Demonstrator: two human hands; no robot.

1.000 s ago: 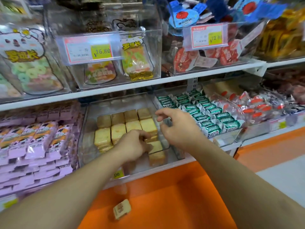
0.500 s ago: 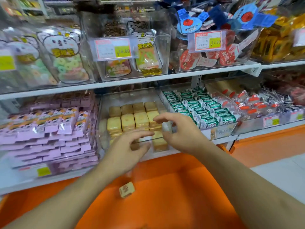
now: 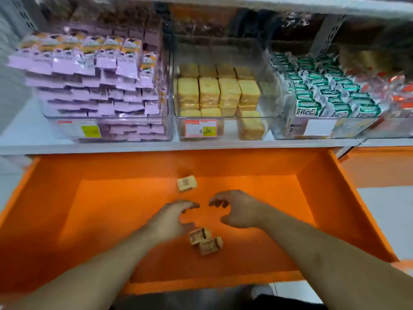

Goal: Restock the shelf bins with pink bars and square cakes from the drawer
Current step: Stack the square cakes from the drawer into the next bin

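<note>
The orange drawer (image 3: 324,193) stands pulled out below the shelf. On its floor lie three wrapped square cakes: one alone (image 3: 186,183) near the back, two together (image 3: 204,240) nearer me. My left hand (image 3: 172,217) hovers just above and left of the pair, fingers apart, holding nothing. My right hand (image 3: 237,209) hangs open to the right, also holding nothing. On the shelf, a clear middle bin (image 3: 225,128) holds stacked yellow square cakes (image 3: 218,92). The clear bin to its left (image 3: 73,130) is packed with pink bars (image 3: 93,74).
A clear bin of green-and-white packets (image 3: 326,97) sits right of the cake bin, with red-wrapped sweets (image 3: 400,95) beyond it. The white shelf edge (image 3: 156,145) overhangs the drawer's back. Price tags (image 3: 201,128) face front. Pale floor shows at the right.
Both hands have left the cake bin and dropped down into the drawer. My view has tilted down, so the upper shelf is out of sight and the drawer floor shows.
</note>
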